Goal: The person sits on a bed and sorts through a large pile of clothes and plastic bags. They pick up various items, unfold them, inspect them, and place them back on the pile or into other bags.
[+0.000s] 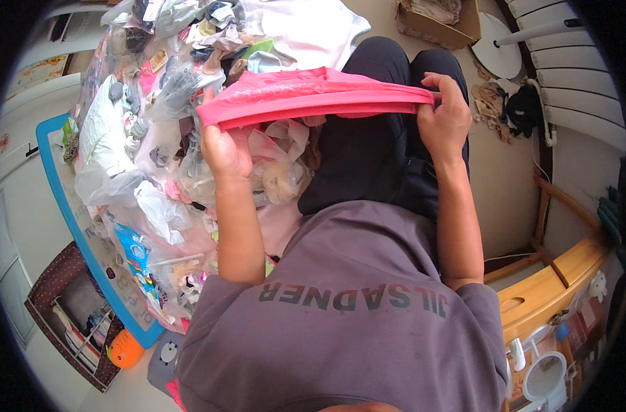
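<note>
A bright pink fabric garment point(313, 95), seemingly a pair of briefs, is stretched flat above my lap, its waistband edge towards me. My left hand point(226, 149) grips one end, thumb in front and fingers mostly hidden behind the cloth. The other end is pinched in my right hand point(444, 121), over my dark trousers point(364, 159). Beneath and beyond my left hand lies a heap of clear plastic bags point(189, 95) and small cloth items, including a beige bundle point(282, 183) in clear plastic.
A blue-edged bed rail point(60, 190) borders the littered bed on the left. At the upper right are a cardboard box point(436, 23), a round white base point(496, 46) and a radiator point(576, 67). Dark and beige clothes point(514, 105) lie on the floor. Wooden furniture point(540, 288) stands at lower right.
</note>
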### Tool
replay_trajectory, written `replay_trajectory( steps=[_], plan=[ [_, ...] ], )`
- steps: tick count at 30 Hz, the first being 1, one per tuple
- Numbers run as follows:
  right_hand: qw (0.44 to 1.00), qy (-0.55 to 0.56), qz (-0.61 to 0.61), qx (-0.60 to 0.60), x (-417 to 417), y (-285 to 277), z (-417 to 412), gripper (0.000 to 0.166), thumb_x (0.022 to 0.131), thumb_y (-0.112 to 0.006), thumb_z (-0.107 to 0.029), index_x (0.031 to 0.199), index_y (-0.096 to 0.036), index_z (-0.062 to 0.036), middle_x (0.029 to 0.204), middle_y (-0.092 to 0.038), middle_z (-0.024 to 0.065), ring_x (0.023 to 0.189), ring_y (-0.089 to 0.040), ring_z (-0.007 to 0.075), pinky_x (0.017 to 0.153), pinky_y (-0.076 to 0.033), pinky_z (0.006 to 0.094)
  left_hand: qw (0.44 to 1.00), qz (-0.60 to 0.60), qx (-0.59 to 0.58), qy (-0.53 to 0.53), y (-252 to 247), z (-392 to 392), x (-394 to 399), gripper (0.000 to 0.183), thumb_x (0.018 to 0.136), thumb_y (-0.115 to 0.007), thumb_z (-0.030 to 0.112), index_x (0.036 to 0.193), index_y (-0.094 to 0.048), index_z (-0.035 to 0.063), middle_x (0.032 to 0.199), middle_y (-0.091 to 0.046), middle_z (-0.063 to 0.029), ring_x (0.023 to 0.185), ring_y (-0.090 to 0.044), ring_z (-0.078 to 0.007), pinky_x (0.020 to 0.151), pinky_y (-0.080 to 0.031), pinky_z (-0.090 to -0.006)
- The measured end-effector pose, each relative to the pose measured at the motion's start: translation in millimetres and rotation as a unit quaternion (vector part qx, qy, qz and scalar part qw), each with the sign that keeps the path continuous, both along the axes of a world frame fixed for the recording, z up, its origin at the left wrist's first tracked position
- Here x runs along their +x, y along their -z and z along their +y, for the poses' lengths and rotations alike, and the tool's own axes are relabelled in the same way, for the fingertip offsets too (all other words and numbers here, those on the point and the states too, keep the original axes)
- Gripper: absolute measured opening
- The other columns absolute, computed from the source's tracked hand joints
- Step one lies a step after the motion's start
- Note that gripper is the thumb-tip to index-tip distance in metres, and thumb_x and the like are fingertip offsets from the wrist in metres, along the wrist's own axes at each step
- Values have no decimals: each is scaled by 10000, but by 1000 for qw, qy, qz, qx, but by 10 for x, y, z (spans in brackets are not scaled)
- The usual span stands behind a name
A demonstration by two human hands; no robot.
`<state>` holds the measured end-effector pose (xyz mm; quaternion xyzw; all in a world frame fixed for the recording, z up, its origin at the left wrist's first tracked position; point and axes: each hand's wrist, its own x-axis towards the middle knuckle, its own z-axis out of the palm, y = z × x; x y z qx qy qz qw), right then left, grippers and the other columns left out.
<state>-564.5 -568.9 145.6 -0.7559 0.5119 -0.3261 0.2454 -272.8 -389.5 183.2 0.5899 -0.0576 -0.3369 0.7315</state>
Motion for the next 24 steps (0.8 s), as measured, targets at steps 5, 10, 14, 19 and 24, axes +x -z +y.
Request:
replay_trajectory(
  steps=[5, 10, 14, 19, 24],
  plan=[
    [957, -273, -92, 30, 144, -272, 448, 187, 751, -649, -36, 933, -668, -78, 959, -695, 111, 847, -702, 325, 707, -570, 416, 922, 238, -286, 112, 25, 39, 123, 649, 1030, -442, 542, 1456, -531, 60, 1501, -540, -148, 1380, -501, -376, 1158, -387, -587],
    [851, -514, -91, 57, 388, -356, 1009, 184, 715, -718, -61, 891, -666, -71, 998, -688, 81, 843, -689, 308, 678, -558, 409, 981, 135, -138, 24, 67, -38, 58, 807, 1006, -320, 561, 1561, -355, -23, 1622, -362, -223, 1502, -330, -422, 1258, -218, -577],
    [889, -438, -137, -3, 524, -391, 1012, 164, 686, -736, -80, 844, -693, -97, 1269, -655, 122, 1106, -652, 337, 858, -540, 439, 956, 184, -209, 92, 172, -15, 63, 784, 995, -400, 531, 1568, -355, -2, 1605, -397, -212, 1525, -287, -391, 1275, -182, -548],
    [917, -360, -170, 20, 532, -360, 788, 194, 668, -758, -83, 860, -742, -104, 1340, -630, 142, 1189, -619, 381, 942, -519, 468, 936, 242, -165, 194, 284, 111, 24, 687, 1008, -486, 416, 1557, -379, 17, 1565, -451, -175, 1475, -378, -347, 1250, -253, -523],
    [878, -399, -184, 192, 347, -116, 788, 218, 701, -751, -82, 918, -746, -61, 917, -691, 114, 852, -691, 342, 756, -560, 412, 885, 283, -143, 342, 323, 214, 44, 612, 1021, -572, 300, 1546, -403, 35, 1526, -505, -139, 1425, -470, -303, 1225, -323, -499]
  ],
)
